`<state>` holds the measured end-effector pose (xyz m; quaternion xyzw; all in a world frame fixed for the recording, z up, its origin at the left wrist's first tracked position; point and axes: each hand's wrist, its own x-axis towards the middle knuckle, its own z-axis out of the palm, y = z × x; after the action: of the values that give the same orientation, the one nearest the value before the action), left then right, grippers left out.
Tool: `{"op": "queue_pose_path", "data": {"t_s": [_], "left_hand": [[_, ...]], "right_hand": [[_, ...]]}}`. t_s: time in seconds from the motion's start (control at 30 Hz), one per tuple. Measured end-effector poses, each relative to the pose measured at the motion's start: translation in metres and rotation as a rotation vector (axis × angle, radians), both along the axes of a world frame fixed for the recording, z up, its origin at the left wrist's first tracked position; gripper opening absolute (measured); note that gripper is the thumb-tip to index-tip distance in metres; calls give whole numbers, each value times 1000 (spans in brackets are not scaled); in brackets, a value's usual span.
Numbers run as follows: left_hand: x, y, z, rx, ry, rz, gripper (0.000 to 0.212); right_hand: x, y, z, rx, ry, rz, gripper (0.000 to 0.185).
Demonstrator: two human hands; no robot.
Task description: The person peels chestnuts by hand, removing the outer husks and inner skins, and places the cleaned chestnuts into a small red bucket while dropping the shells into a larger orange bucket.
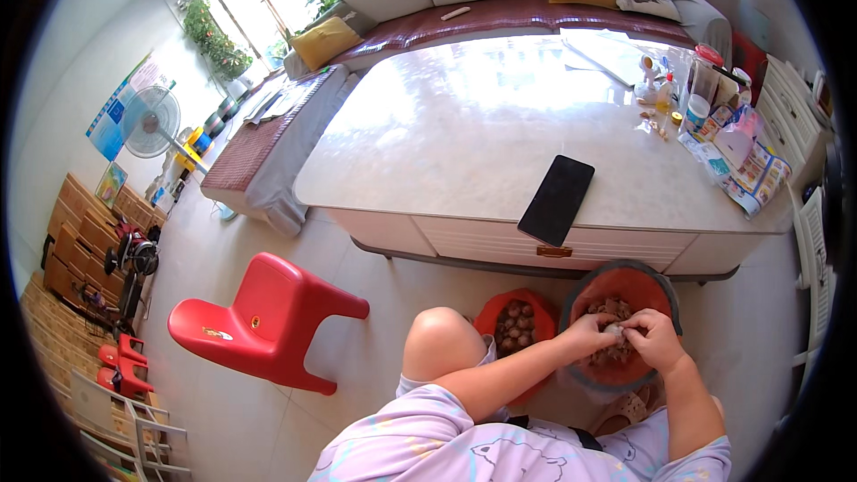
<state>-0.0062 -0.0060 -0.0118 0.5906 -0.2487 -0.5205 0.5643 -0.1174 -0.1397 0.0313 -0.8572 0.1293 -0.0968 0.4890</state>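
Note:
My left hand (590, 336) and my right hand (655, 340) meet over a dark-rimmed bin (576, 298) with a reddish-orange inside. Pinched between the fingers of both is a small whitish piece (613, 330) that looks like garlic; the fingers partly cover it. Below them, dry brown peels (608, 308) fill the middle of the bin. Left of the bin, close to my knee, an open red bag (483, 311) holds several round brownish bulbs (515, 327). My left forearm crosses over the near part of this bag.
A light-topped table (428, 140) with drawers stands just beyond the bin. On it lie a black tablet (557, 201) near the front edge, printed leaflets (753, 177), and bottles and jars (697, 110) at right. A red plastic chair (268, 321) stands at left, near a fan (152, 122).

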Motion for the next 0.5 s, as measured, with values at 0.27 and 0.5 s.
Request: {"op": "queue_pose_path", "data": {"t_s": [0.27, 0.5], "left_hand": [[1, 1, -3, 35, 50, -63, 42], [0, 2, -3, -24, 29, -73, 44]], "right_hand": [[-1, -2, -1, 28, -1, 30, 8], [-3, 5, -9, -147, -69, -15, 6]]}}
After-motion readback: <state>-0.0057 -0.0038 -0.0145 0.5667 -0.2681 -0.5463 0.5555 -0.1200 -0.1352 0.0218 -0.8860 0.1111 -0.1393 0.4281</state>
